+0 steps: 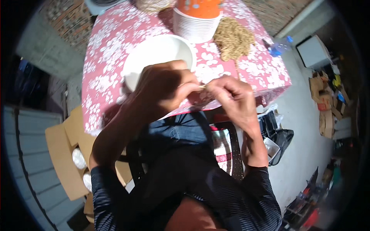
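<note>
Head view: shows a thin pale strand [202, 86] just off the near right side of the white bowl [160, 50], held up between two pinches. Has the left hand [165, 86] over the bowl's near side in this view, with thumb and forefinger closed together on the strand and the other fingers curled in, partly shadowed. Has the right hand [233, 94] right of the bowl and nearer the body, with thumb and forefinger pinched on the strand too and the remaining fingers bent toward the palm. Cannot tell whether the left hand touches the bowl. Shows, right of the bowl and a little beyond, a heap of tan fibres [233, 36]; nearer, just beyond the bowl's right side, a stack of white tubs [195, 29] with an orange patterned piece [200, 8] at its top. Includes a pink flowered tablecloth [106, 57] under the bowl, a clear bottle with a blue cap [282, 46] well to its right, and an opened cardboard box [63, 161] left of it, much nearer the body.
</note>
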Motion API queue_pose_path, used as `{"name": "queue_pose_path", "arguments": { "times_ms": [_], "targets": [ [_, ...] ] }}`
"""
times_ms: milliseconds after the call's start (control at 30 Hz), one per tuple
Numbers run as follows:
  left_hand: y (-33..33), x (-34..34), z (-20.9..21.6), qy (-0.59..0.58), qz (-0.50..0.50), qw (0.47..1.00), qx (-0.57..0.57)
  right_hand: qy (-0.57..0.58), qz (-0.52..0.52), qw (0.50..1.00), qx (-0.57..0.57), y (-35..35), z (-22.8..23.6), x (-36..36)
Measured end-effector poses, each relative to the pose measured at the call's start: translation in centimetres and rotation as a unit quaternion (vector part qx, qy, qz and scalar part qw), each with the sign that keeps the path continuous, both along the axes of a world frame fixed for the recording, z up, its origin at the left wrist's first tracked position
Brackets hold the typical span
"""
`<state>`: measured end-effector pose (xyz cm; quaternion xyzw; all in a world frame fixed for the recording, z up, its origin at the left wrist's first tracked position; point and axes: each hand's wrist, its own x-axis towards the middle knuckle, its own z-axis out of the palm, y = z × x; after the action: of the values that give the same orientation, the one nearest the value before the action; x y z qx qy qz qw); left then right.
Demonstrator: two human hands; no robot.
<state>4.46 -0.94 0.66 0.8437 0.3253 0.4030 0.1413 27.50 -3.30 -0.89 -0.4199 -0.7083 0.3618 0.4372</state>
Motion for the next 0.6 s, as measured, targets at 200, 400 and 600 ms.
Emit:
{"name": "queue_pose_path", "arguments": {
  "times_ms": [200, 400, 600],
  "targets": [
    [-0.6, -0.9, -0.1, 0.053, -0.01, 0.996, 0.064, 0.042, 0.126, 0.98, -0.15, -1.1, 3.0, 1.7],
    [-2.7, -1.3, 0.0, 0.091, 0.004, 0.996, 0.013, 0.26, 0.125, 0.939, -0.189, -1.5, 4.0, 2.4],
    [-4.3, -2.0, 0.9, 0.198, -0.015, 0.976, 0.095, 0.327, 0.181, 0.915, -0.15, -2.6, 5.3, 1.9]
  ]
}}
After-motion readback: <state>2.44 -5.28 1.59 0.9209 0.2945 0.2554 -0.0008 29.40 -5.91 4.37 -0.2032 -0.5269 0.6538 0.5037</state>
